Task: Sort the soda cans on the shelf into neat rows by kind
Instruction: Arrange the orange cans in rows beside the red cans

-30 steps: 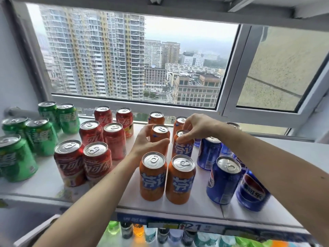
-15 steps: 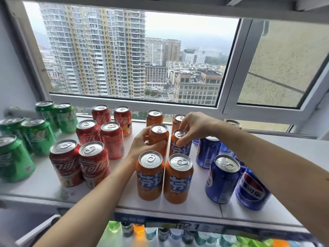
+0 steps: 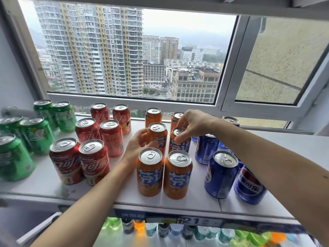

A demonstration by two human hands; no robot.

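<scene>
White shelf (image 3: 293,145) nearly sorted; your left hand (image 3: 137,145) and right hand (image 3: 192,122) each grasp a twelve-o'clock orange aluminium can (image 3: 157,138); blue cans (image 3: 220,173) at three o'clock remain uneven.

left hand (image 3: 138,143) – grips orange can (image 3: 157,135) | right hand (image 3: 191,123) – pinches orange can (image 3: 179,141)

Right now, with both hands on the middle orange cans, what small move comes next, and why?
Probably nudge the right middle orange aluminium can, pinched at its rim by the right hand, leftward against the left middle orange can that the left hand grips: a gap separates them, while the front orange pair touches.
</scene>
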